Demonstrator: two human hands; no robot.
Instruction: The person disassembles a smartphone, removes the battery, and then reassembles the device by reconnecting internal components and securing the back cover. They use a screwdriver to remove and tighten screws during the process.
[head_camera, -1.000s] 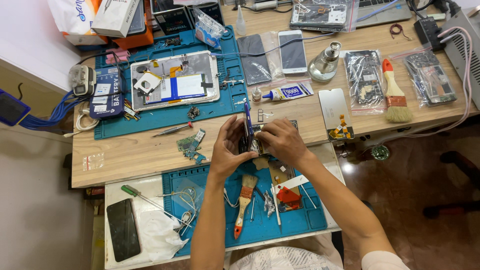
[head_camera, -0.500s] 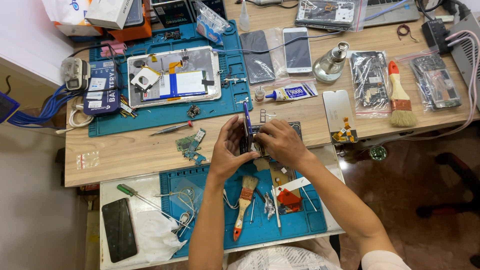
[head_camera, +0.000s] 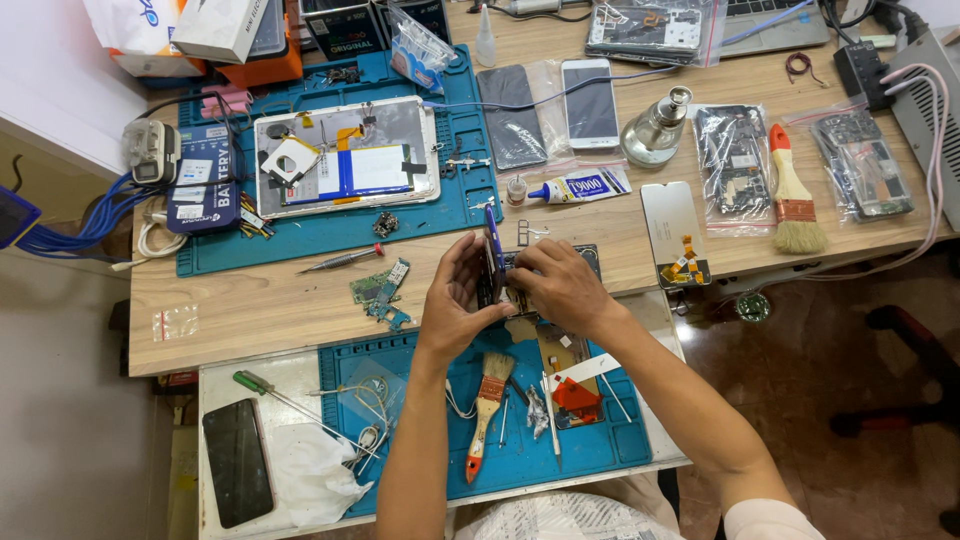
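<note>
At the desk's front edge: both hands meet over the seam between the wooden desk (head_camera: 250, 310) and the lower blue mat (head_camera: 600, 450)
Left hand (head_camera: 455, 300): fingers curled round an opened phone (head_camera: 492, 272) stood on its edge; thumb on the near side, fingertips on the far side; grip narrow and closed on the device
Right hand (head_camera: 560, 285): knuckles up, fingers bent down onto the same phone from the right; whether they pinch a part or only press on it, I cannot tell
Phone: upright between the two palms, its thin blue edge pointing away from the person; a dark back panel (head_camera: 585, 262) lies flat just behind the right hand
Near the left hand: small green circuit boards (head_camera: 380, 290) on the wood; a metal-tipped tool with a red end (head_camera: 340, 262) beyond them
Below the hands: an orange-handled brush (head_camera: 485, 405) on the lower mat; a red plastic piece (head_camera: 577, 398) beside a white card; a green-handled screwdriver (head_camera: 265, 392) and a dark phone (head_camera: 238, 462) on the white tray to the left
Farther back: an opened tablet (head_camera: 345, 160) on the upper blue mat (head_camera: 330, 232); a glue tube (head_camera: 580, 187); a white phone (head_camera: 590, 102); a glass bottle (head_camera: 658, 130)
Right side of desk: a screen with an orange flex cable (head_camera: 675, 232); a second, larger brush (head_camera: 792, 205); bagged phone boards (head_camera: 735, 165) well apart from the hands
</note>
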